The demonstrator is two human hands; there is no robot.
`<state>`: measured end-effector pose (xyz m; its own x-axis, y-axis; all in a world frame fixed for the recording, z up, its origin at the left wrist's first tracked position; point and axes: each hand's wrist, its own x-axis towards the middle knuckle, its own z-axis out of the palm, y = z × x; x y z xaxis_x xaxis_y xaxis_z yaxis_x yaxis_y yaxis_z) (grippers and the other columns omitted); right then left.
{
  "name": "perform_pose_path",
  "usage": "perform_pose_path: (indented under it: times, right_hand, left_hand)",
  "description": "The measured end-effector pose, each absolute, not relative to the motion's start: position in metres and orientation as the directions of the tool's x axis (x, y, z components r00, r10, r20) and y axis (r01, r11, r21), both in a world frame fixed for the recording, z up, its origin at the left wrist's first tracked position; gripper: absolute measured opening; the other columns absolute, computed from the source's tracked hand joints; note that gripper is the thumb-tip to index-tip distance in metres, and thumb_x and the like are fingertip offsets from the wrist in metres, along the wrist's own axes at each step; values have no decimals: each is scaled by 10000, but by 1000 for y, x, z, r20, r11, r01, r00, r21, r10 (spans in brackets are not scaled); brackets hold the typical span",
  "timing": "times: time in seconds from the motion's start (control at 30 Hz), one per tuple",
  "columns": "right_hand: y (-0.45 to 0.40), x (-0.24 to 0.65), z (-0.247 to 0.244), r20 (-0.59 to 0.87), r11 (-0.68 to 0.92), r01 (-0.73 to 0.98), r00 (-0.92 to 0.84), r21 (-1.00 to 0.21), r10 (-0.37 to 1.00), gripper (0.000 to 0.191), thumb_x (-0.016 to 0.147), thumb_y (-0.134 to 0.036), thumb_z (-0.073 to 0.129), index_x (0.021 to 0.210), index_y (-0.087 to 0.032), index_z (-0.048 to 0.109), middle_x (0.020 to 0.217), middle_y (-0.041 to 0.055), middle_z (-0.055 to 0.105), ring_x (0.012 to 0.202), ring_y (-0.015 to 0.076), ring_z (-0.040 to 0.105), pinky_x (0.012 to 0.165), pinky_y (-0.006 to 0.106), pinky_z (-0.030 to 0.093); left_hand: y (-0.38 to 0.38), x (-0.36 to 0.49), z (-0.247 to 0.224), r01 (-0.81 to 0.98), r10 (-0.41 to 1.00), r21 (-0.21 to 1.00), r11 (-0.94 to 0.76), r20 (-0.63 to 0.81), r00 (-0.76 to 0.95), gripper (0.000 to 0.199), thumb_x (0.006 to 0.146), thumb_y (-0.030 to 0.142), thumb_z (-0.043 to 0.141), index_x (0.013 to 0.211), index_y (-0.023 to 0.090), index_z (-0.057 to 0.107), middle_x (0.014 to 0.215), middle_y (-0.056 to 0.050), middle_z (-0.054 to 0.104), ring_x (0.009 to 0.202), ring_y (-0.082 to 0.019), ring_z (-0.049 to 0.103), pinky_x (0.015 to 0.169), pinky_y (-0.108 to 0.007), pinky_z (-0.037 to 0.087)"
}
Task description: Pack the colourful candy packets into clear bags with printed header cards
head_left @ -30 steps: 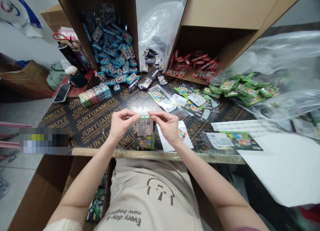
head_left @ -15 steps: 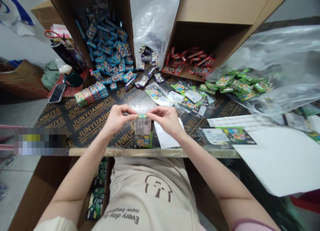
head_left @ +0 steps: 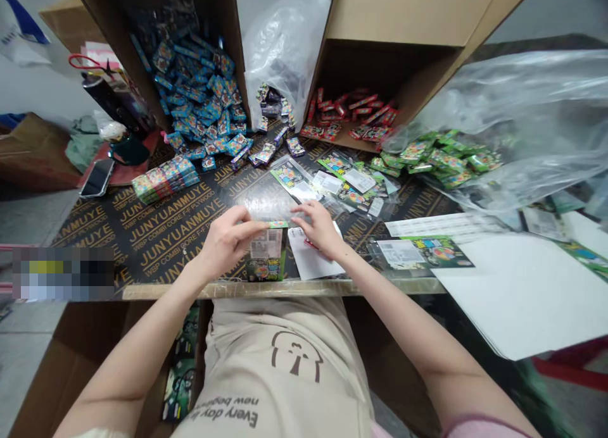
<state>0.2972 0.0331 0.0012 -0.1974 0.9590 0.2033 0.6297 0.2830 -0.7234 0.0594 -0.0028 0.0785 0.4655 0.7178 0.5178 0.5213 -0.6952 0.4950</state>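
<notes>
A clear plastic bag (head_left: 265, 251) with a green and black printed card and a pale label lies near the table's front edge, its clear flap pointing away from me. My left hand (head_left: 232, 238) is closed, thumb and fingers pinched at the bag's upper left edge beside a small green strip (head_left: 278, 225). To the right of the flap, my right hand (head_left: 317, 228) has its fingers apart and holds nothing I can see. A white paper sheet (head_left: 308, 261) lies beneath it, with something small and red partly hidden by the hand.
Boxes at the back hold blue packets (head_left: 204, 102) and red packets (head_left: 365, 112). Green packets (head_left: 441, 153) spill from a plastic bag at right. Packed cards (head_left: 356, 188), a stack of packets (head_left: 166, 180), a phone (head_left: 97, 177) and white sheets (head_left: 522, 292) surround the work spot.
My right hand has released the bag's top edge, moved slightly right and spread its fingers. My left hand stays at the bag's edge. The whole view has shifted slightly.
</notes>
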Motion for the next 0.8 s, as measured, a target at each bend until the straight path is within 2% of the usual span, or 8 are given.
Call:
perform_pose_path:
  times: [0.07,0.13,0.2,0.37,0.57,0.63,0.73,0.8]
  right_hand:
    - [42,300,-19,59,176,783,-176,-596,983,101,794,-248,682,849,-178,730,878,98,636,933,258,563,812,377,398]
    - [45,300,-33,-8,159,830,-193,-534,981,54,766,-219,703,794,-177,721,863,90,624,942,262,544,807,371,369]
    - [43,298,-39,22,194,812,-219,-550,976,16,753,-173,690,742,-167,700,843,83,621,912,245,537,787,348,358]
    - [31,293,-41,81,264,748,-272,-609,959,162,764,-69,562,641,-157,620,726,56,616,736,176,532,691,279,351]
    - [35,300,-37,53,219,701,-250,-678,967,119,744,-115,548,641,-173,558,623,19,602,615,151,528,632,266,358]
    - [42,302,-20,35,167,594,-228,-787,973,74,745,-190,580,677,-176,553,674,21,633,640,150,558,651,267,395]
    - [48,297,25,-3,44,223,-205,-974,979,156,751,-318,623,722,-184,548,854,49,683,794,165,608,744,295,435]
    - [46,288,59,-16,-5,41,-271,-999,962,191,745,-350,650,728,-191,545,965,59,687,933,176,609,816,312,432]
  left_hand:
    - [-2,59,76,531,671,418,-737,551,496,221,892,171,541,1010,220,721,777,-31,581,723,-133,555,637,-244,446]
    - [-2,59,74,536,645,378,-755,574,504,232,896,157,529,1013,222,719,788,-30,574,736,-133,555,640,-245,453]
    - [-2,60,73,544,644,370,-753,583,495,234,897,157,528,1006,230,721,780,-25,567,728,-129,553,633,-243,455]
    - [-3,63,71,560,675,406,-722,590,443,220,887,161,550,986,235,733,764,-21,566,713,-121,558,619,-236,454]
    - [-2,64,67,567,675,408,-716,610,414,230,876,136,557,967,240,741,759,-20,577,700,-117,554,613,-230,444]
    - [-3,64,65,572,658,381,-727,627,418,244,875,128,547,974,241,739,760,-22,580,706,-122,554,619,-237,445]
    - [-4,64,63,582,643,351,-734,635,428,271,883,121,520,993,246,734,771,-29,591,726,-136,560,637,-255,454]
    - [-6,65,63,586,664,378,-717,624,411,253,890,137,521,989,241,730,771,-30,607,734,-139,577,649,-259,468]
